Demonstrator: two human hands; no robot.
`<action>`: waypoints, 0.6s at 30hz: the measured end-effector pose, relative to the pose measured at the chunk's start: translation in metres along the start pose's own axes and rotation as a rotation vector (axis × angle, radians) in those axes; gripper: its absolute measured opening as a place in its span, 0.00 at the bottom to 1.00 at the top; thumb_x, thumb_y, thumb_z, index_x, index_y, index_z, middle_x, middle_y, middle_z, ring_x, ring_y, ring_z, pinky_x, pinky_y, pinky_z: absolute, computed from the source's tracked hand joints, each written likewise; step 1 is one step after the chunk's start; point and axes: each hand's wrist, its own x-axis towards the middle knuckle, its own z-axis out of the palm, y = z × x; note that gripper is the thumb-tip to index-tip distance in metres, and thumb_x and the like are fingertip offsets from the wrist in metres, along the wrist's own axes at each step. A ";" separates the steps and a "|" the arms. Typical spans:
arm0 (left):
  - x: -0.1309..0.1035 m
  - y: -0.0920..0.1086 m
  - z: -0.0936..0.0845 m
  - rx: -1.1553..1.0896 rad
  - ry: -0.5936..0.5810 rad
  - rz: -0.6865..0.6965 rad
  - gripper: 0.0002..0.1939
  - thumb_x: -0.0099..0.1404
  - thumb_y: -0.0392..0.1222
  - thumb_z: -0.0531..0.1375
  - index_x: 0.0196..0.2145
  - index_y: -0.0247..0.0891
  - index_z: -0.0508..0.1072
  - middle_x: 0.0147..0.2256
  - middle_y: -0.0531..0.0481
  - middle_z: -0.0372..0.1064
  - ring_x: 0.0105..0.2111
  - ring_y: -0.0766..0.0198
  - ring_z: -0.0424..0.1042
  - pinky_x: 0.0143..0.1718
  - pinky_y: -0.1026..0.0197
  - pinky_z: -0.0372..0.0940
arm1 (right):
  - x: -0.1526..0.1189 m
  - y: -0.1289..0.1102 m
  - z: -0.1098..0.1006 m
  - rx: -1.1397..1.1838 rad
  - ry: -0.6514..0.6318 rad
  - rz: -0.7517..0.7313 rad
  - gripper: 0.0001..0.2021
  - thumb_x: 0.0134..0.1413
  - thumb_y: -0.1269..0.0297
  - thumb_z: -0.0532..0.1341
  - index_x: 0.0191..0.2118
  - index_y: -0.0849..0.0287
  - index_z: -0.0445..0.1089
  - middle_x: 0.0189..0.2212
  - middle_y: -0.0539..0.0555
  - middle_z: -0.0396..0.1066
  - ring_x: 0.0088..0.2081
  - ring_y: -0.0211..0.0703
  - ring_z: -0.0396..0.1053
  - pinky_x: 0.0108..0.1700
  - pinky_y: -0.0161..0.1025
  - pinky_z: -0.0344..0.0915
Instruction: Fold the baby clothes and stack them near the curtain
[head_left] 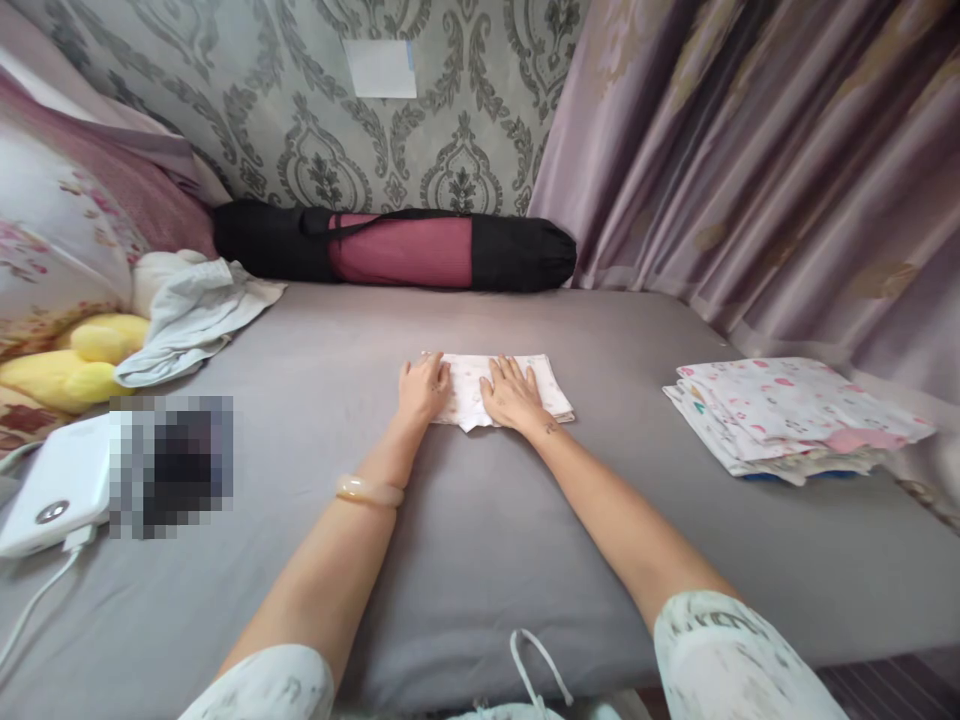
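A folded white cloth with a faint small print lies flat on the grey bed sheet, in the middle of the view. Over its left edge rests my left hand, fingers bent a little and pointing away from me. My right hand lies flat on the cloth right of its middle, fingers spread. Neither hand grips the cloth; both press on it from above, and parts of it are hidden beneath them. On the right is a stack of folded cloths, the top one white with pink and red marks.
A black and pink mat bag lies along the wall at the back. To the left are a crumpled pale cloth, a yellow plush toy and a white power bank with a cable. Purple curtains hang at the right.
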 end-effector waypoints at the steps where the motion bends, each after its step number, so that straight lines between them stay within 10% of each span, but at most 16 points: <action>1: 0.002 -0.002 0.001 -0.056 0.006 -0.035 0.18 0.68 0.40 0.49 0.51 0.39 0.72 0.49 0.41 0.74 0.52 0.54 0.71 0.59 0.47 0.57 | 0.000 -0.001 -0.001 0.000 -0.009 0.004 0.31 0.67 0.54 0.38 0.69 0.66 0.47 0.70 0.61 0.42 0.69 0.53 0.37 0.67 0.57 0.34; 10: 0.020 -0.018 -0.001 -0.680 0.406 -0.242 0.15 0.63 0.40 0.50 0.37 0.37 0.76 0.39 0.45 0.77 0.43 0.59 0.75 0.50 0.57 0.66 | 0.000 -0.042 -0.004 0.076 0.017 -0.067 0.30 0.67 0.56 0.38 0.69 0.66 0.47 0.70 0.60 0.41 0.70 0.50 0.36 0.67 0.53 0.32; 18: 0.022 -0.020 0.003 -0.784 0.455 -0.287 0.13 0.63 0.40 0.50 0.36 0.36 0.74 0.38 0.44 0.76 0.43 0.60 0.74 0.49 0.57 0.66 | 0.003 -0.042 0.009 0.052 0.042 -0.064 0.30 0.67 0.55 0.39 0.69 0.64 0.48 0.69 0.59 0.43 0.69 0.50 0.37 0.67 0.53 0.31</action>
